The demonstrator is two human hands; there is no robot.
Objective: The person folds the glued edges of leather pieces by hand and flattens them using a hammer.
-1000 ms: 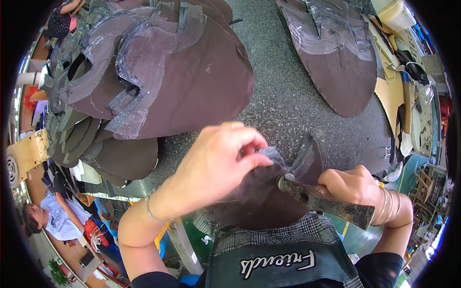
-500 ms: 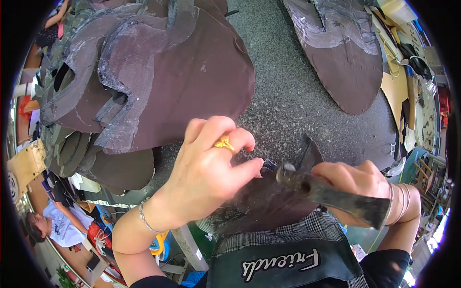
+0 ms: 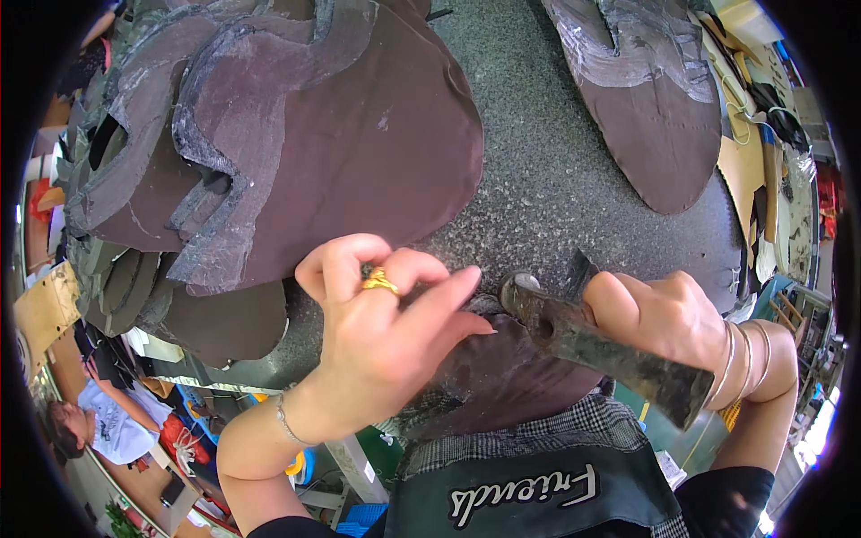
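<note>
A dark brown leather-like piece (image 3: 529,377) hangs over the table's near edge in front of my apron. My left hand (image 3: 372,314), with a gold ring, has its thumb on this piece and its index fingertip by the far edge, fingers curled; the exact grip is partly hidden. In my right hand (image 3: 659,318) is a hammer (image 3: 628,363), its worn metal head tilted. The round face rests on or just above the piece's far edge, close to my left fingertips. My right fingers hide the handle. A dark pointed tip (image 3: 581,269) sticks up beside the right knuckles.
Similar brown pieces (image 3: 386,134) with grey, roughened borders are stacked at left on the speckled stone tabletop (image 3: 520,197). Another brown piece (image 3: 659,143) lies at the far right, near tools and scraps along the edge. A person (image 3: 117,421) is in the left background.
My left hand has shifted slightly left and nearer, its index finger straightening away from the thumb. The hammer has moved slightly left, its face farther out and its rear end lower.
</note>
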